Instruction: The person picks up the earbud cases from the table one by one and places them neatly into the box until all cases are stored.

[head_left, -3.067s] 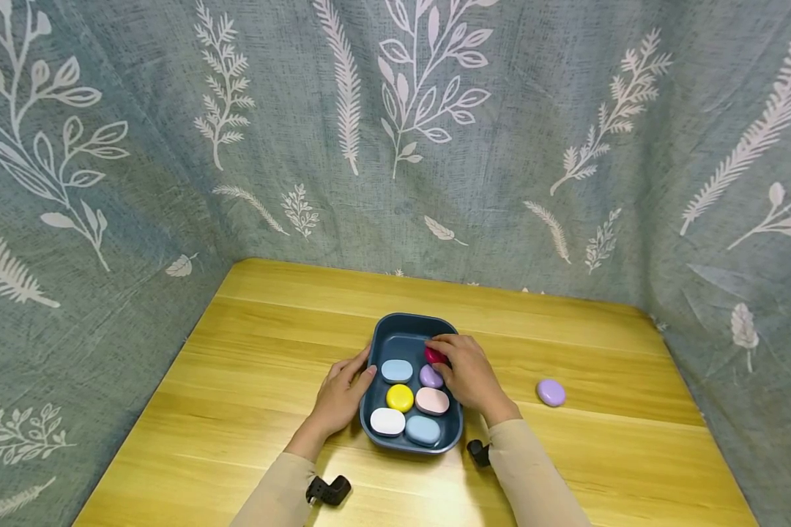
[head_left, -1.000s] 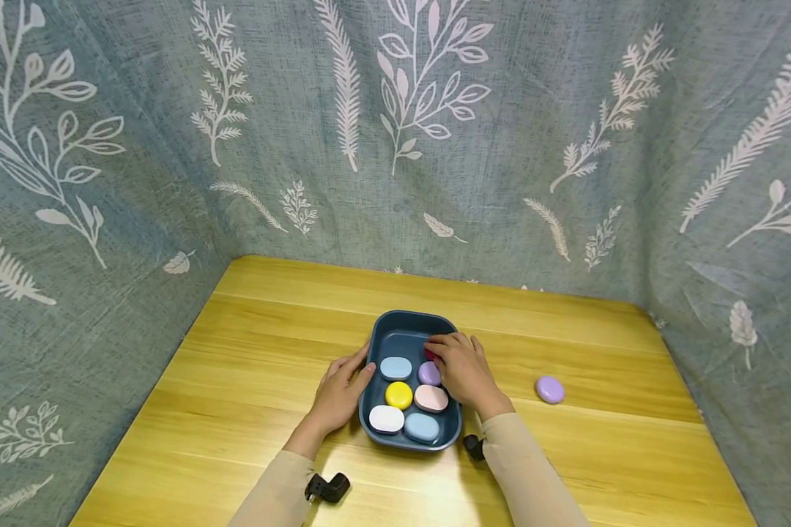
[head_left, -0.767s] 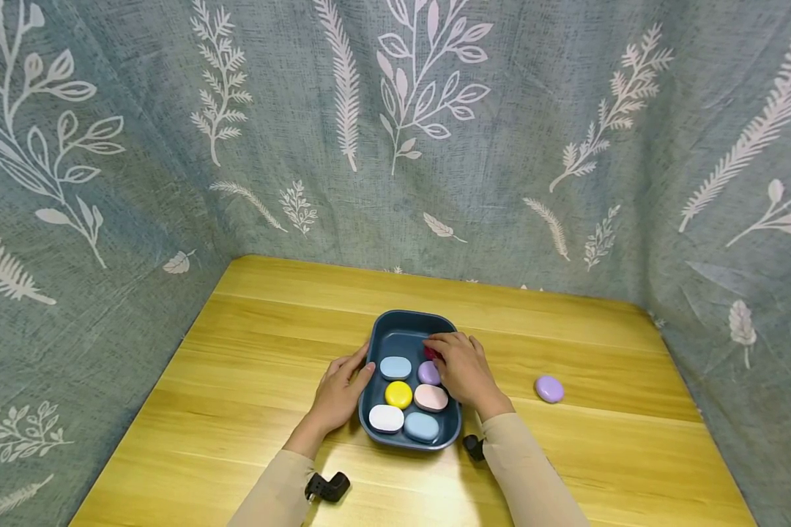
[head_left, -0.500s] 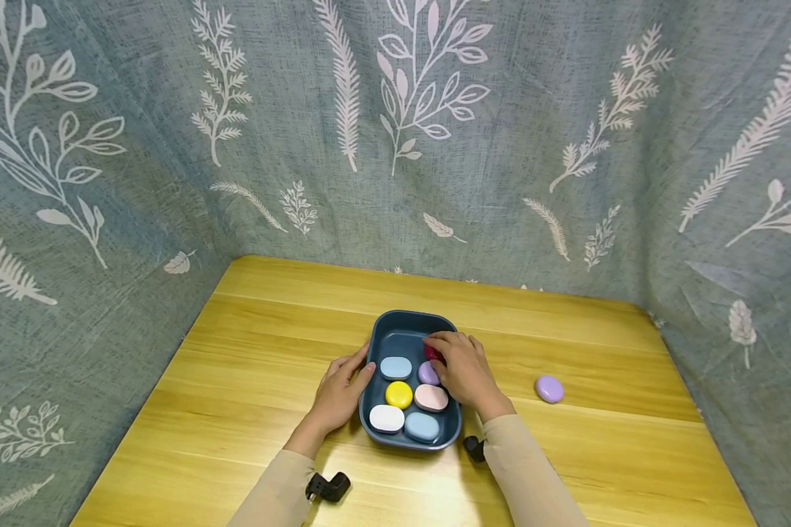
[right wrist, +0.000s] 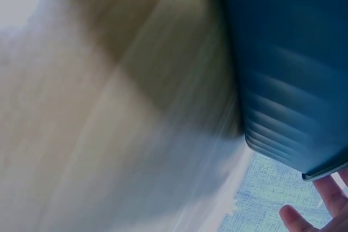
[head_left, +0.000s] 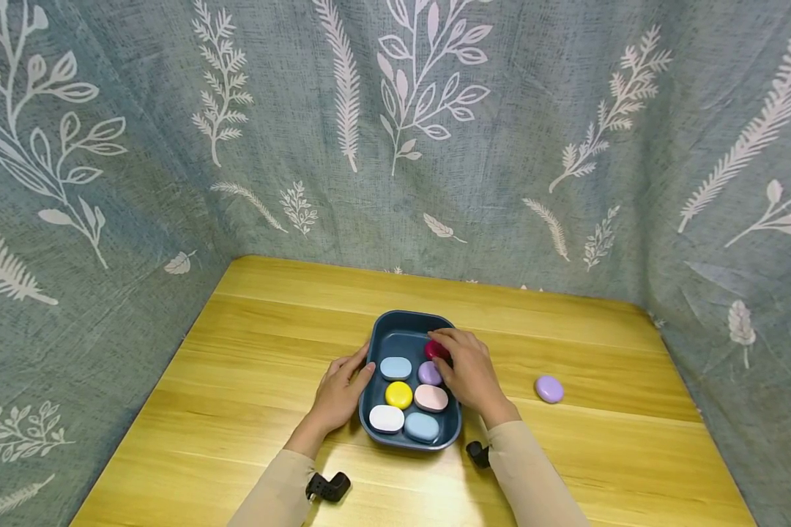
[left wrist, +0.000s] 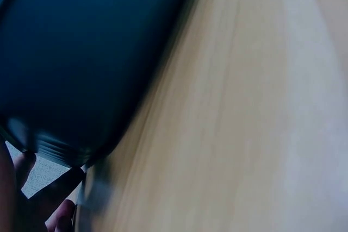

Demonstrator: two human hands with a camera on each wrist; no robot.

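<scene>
A dark blue tray (head_left: 405, 322) with rounded corners stands on the table. The left hand (head_left: 343, 391) rests against its left side, thumb at the rim and the other fingers along the outer wall. Inside the tray's right part lies a smooth round red piece (head_left: 436, 350), partly covered. Above it is the right hand (head_left: 471, 369), its fingertips and thumb spread apart on either side. Below the red piece sits a round purple piece (head_left: 429, 373), close to the right thumb. In the right wrist view, extended fingers (right wrist: 329, 194) show near the tray's corner.
Also in the tray are a light blue oval piece (head_left: 395, 368), a yellow round one (head_left: 398, 395), a pink oval (head_left: 431, 398), a white oval (head_left: 387, 419) and another blue oval (head_left: 422, 427). A second purple piece (head_left: 550, 389) lies on the wooden table (head_left: 270, 329), right of the tray.
The right hand has shifted slightly up and right, its fingers spreading, so more of the red piece shows. The left hand and the tray have stayed in place.
</scene>
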